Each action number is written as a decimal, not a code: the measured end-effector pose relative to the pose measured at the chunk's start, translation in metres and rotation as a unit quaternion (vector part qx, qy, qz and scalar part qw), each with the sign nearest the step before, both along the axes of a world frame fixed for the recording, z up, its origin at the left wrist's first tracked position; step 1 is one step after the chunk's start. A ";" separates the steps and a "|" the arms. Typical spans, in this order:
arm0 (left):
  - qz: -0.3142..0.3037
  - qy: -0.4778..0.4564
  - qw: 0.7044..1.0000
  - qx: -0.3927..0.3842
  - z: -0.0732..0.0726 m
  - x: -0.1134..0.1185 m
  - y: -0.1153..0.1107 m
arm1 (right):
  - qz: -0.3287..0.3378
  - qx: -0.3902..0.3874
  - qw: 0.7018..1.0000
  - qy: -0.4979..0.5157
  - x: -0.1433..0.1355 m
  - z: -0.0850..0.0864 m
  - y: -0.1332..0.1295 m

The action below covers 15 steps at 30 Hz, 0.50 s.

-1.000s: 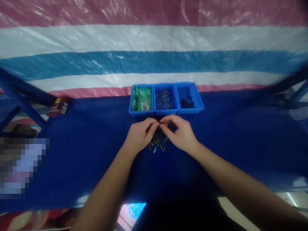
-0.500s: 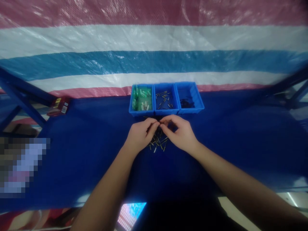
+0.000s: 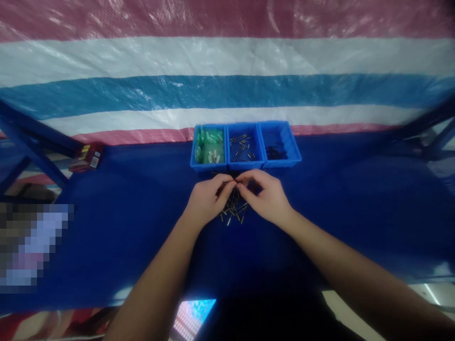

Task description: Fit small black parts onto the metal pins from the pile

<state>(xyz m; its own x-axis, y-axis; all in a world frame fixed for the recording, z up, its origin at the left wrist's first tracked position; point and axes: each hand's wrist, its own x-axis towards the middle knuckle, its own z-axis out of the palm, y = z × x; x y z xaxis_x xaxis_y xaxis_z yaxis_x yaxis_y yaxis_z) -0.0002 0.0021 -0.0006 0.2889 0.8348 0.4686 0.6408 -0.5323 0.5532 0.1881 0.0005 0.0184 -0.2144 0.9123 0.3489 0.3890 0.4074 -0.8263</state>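
My left hand [image 3: 209, 196] and my right hand [image 3: 265, 195] meet fingertip to fingertip, both pinched closed. Whatever lies between the fingertips is too small and dark to make out. Below them on the blue tabletop is a loose pile of thin metal pins [image 3: 234, 210], partly hidden by the hands. Just beyond stand three blue bins side by side. The left bin [image 3: 209, 167] holds small white pieces and green plastic bags. Several brass-coloured thin pieces lie in the middle bin [image 3: 246, 165]. Small dark parts sit in the right bin [image 3: 284, 164].
A dark red box [image 3: 87, 157] sits at the far left of the blue table [image 3: 135, 213]. Blue frame posts [image 3: 35, 147] rise at both sides. Behind the bins hangs a striped plastic sheet [image 3: 227, 57]. A lit screen [image 3: 195, 315] shows below the front edge.
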 end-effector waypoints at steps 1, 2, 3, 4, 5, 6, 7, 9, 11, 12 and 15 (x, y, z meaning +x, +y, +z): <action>0.000 0.007 1.000 0.007 0.000 0.000 0.000 | 0.004 0.000 1.000 0.000 0.000 0.000 0.000; -0.001 0.011 1.000 0.013 0.001 -0.001 0.000 | 0.008 -0.001 1.000 -0.001 0.000 0.000 0.000; -0.003 0.011 1.000 0.015 0.001 -0.001 0.000 | 0.010 -0.004 1.000 -0.002 0.000 0.001 0.000; -0.005 0.007 1.000 0.014 0.001 0.000 0.000 | 0.008 -0.008 1.000 -0.003 0.000 0.001 0.000; -0.008 -0.001 1.000 0.011 0.002 0.000 0.000 | 0.006 -0.012 1.000 -0.002 0.000 0.001 0.000; -0.010 -0.010 1.000 0.009 0.002 0.001 -0.001 | 0.003 -0.015 1.000 -0.001 0.000 0.002 0.000; -0.011 -0.021 1.000 0.007 0.002 0.001 -0.001 | 0.000 -0.018 1.000 -0.001 0.000 0.002 0.000; -0.009 -0.036 0.999 0.011 0.001 0.002 -0.002 | -0.002 -0.022 1.000 -0.003 0.000 0.003 -0.001; -0.006 -0.038 0.999 0.014 0.001 0.003 -0.002 | -0.001 -0.022 1.000 -0.007 0.001 0.003 -0.001; -0.004 -0.036 0.999 0.013 0.001 0.003 -0.002 | -0.001 -0.021 1.000 -0.009 0.001 0.003 -0.001; 0.000 -0.016 1.000 0.007 0.001 0.002 -0.001 | -0.006 -0.015 1.000 -0.005 0.001 0.002 -0.001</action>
